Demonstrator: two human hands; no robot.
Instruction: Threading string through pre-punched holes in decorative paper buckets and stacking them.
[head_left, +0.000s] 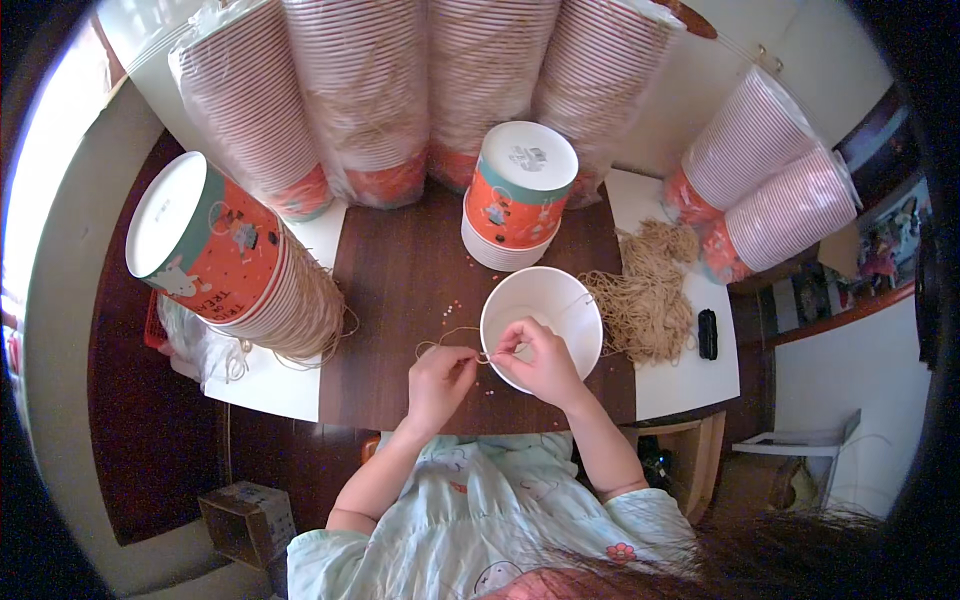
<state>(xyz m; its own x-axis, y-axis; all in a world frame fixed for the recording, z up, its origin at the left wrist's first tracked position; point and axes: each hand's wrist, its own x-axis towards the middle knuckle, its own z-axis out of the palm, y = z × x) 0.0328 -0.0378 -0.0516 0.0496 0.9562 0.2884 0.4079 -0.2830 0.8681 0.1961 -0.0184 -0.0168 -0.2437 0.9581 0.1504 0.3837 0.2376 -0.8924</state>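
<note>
My left hand (438,378) and right hand (540,362) meet at the near rim of the white paper cup (541,322), both pinching a thin tan string (447,337) that loops out leftward over the dark brown table strip (400,290). Left fingers pressed together on the string; right fingertips pinched on it at the cup's edge. Cup stands open side up, plain white inside, near the table's front edge. Free room is tight: small bare patch of brown top left of the cup; a stack of orange printed cups (518,195) just behind it, a tangled pile of tan strings (645,290) touching on the right, a leaning cup stack (225,255) at left. Bagged cup sleeves (400,90) wall the back.
</note>
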